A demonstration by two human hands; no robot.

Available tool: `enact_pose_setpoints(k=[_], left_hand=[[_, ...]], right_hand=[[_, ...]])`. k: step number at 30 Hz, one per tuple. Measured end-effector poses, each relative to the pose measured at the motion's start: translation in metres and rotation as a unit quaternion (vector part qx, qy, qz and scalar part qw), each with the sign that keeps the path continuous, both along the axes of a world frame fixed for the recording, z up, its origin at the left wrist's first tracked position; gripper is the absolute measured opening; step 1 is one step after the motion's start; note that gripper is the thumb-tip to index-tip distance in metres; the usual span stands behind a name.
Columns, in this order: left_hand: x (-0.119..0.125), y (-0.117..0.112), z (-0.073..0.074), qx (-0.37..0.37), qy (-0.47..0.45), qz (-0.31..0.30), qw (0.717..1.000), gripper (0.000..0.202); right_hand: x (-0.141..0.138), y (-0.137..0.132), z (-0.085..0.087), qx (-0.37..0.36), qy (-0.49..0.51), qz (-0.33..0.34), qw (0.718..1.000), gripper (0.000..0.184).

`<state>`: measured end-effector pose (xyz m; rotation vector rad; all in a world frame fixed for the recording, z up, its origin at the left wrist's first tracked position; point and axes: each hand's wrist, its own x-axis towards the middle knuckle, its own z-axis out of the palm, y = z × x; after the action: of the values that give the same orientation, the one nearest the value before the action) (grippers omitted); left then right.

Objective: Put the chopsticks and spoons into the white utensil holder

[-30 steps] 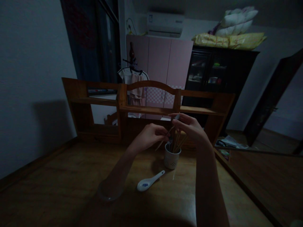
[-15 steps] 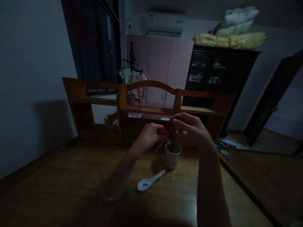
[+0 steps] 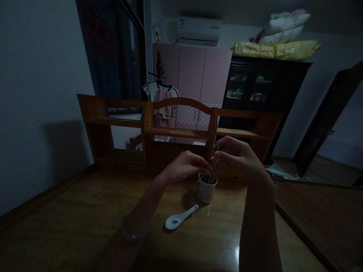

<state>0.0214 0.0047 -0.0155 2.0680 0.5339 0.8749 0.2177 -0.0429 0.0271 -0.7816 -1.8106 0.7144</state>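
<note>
A white cup (image 3: pixel 206 193) with a small dotted pattern stands upright on the wooden table, holding several thin wooden chopsticks (image 3: pixel 214 174). My left hand (image 3: pixel 188 165) is at the cup's left, thumb and fingers pinched together just above the rim; what lies between them is too dark to make out. Above the cup's right side, my right hand (image 3: pixel 237 154) is closed around the upper ends of chopsticks, its fingers partly hiding them. In front of the cup lies a white spoon (image 3: pixel 179 219) with a blue mark in its bowl, touched by neither hand.
A wooden shelf unit (image 3: pixel 178 132) runs along the table's back edge, behind the cup. The glossy table top (image 3: pixel 93 211) reaches a wall (image 3: pixel 42 113) at the left. Beyond are a pink wardrobe (image 3: pixel 191 71) and a dark cabinet (image 3: pixel 286 83).
My right hand has moved right and slightly down; my left hand has shifted right, closer over the cup. The thin stick that slanted between my hands now shows only faintly near the cup's left rim.
</note>
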Motion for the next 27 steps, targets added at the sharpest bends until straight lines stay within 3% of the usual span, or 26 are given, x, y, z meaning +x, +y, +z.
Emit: enact_pose_setpoints(k=[6,12,16,19,23,27], left_hand=[[0.005,0.006,-0.001,0.037,-0.041,0.043,0.998,0.024],[0.001,0.016,-0.004,0.159,-0.055,0.219,0.961,0.021],[0.0,0.019,-0.006,0.249,-0.012,0.323,0.913,0.018],[0.001,0.018,-0.007,0.285,0.026,0.36,0.888,0.018],[0.001,0.015,-0.005,0.291,0.059,0.378,0.877,0.026],[0.0,0.013,-0.004,0.263,0.07,0.381,0.884,0.047]], right_hand=[[0.005,0.012,-0.001,0.04,0.071,-0.084,0.993,0.026],[0.019,0.02,-0.003,0.066,0.072,-0.148,0.984,0.027],[0.028,0.03,-0.01,0.025,0.044,-0.15,0.987,0.029],[0.033,0.041,-0.016,-0.016,0.023,-0.134,0.991,0.031],[0.037,0.056,-0.025,-0.059,-0.02,-0.109,0.992,0.031],[0.039,0.07,-0.037,-0.095,-0.048,-0.07,0.992,0.031]])
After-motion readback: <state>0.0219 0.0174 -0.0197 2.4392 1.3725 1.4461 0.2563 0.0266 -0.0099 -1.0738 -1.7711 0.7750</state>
